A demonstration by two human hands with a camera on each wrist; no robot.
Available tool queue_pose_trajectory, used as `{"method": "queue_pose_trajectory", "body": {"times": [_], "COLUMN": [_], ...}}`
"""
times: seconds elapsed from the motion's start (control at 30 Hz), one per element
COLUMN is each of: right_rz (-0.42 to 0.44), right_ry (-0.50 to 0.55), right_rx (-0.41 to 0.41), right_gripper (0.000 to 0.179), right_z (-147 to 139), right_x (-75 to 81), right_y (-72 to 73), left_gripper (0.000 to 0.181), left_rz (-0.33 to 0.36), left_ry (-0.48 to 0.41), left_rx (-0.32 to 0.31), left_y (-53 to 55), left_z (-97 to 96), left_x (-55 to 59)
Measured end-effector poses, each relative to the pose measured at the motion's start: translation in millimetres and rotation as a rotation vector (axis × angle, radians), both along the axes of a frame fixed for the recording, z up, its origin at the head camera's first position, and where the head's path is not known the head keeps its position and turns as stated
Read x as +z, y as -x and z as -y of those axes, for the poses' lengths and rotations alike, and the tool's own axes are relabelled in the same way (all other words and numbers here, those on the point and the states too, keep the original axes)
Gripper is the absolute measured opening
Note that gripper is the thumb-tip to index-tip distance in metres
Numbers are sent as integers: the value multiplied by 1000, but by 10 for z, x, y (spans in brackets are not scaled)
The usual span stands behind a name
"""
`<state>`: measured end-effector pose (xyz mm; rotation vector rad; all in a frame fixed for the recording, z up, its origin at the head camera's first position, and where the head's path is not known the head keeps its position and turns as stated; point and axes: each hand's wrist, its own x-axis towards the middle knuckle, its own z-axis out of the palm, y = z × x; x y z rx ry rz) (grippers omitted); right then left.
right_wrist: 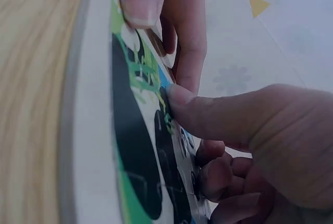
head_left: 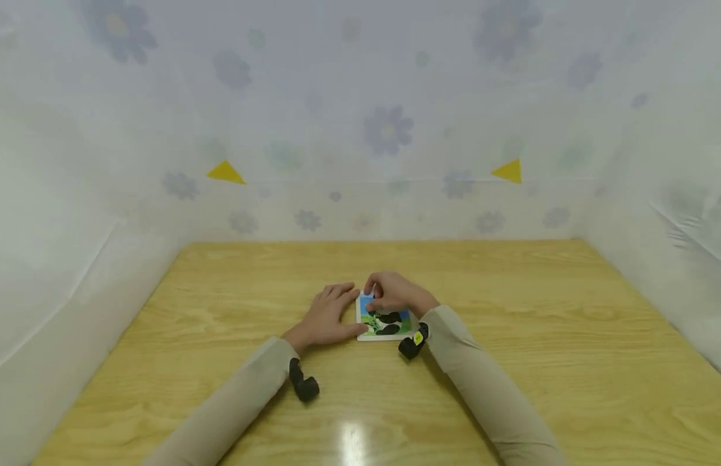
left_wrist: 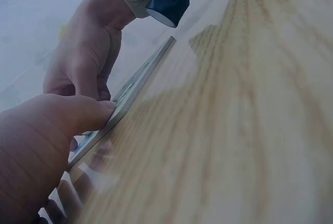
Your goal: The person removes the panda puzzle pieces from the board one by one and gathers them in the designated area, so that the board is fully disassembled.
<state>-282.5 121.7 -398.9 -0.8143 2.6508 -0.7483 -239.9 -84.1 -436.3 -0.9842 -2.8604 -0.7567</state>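
A small panda picture puzzle [head_left: 388, 329] with a white border lies flat on the table. Along its left side rests my left hand [head_left: 328, 317], fingers extended, its thumb [left_wrist: 96, 110] on the border's near left corner. Over the upper part of the picture is my right hand [head_left: 395, 292], fingers bent. Its thumb [right_wrist: 183, 99] touches the picture surface, and the index finger reaches the far left edge. Whether a piece is pinched between them is hidden. Black and green parts of the puzzle [right_wrist: 136, 146] show close up in the right wrist view, with fine seams.
The wood-grain table [head_left: 512, 336] extends around the puzzle. A pale flowered curtain [head_left: 389, 84] stands behind, with white sheets at both sides. Each wrist wears a black camera, one on the left [head_left: 305, 387] and one on the right [head_left: 411, 346].
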Motion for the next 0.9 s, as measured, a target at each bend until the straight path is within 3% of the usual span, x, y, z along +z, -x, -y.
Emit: {"method": "queue_pose_trajectory", "body": {"times": [0.17, 0.67, 0.9], "right_rz": [39, 30, -55], "right_ry": [42, 122, 196], "right_rx": [3, -42, 13], "right_gripper": [22, 33, 28], "right_z": [-33, -54, -92], "right_x": [-51, -120, -143], "right_y": [-14, -3, 10], "left_gripper": [77, 75, 76], "left_rz": [31, 16, 5], "left_ry": [-5, -16, -12], "left_rx": [-8, 3, 9], "left_y": [-29, -15, 0], "left_z": [-11, -7, 7], "left_x": [-8, -1, 7]}}
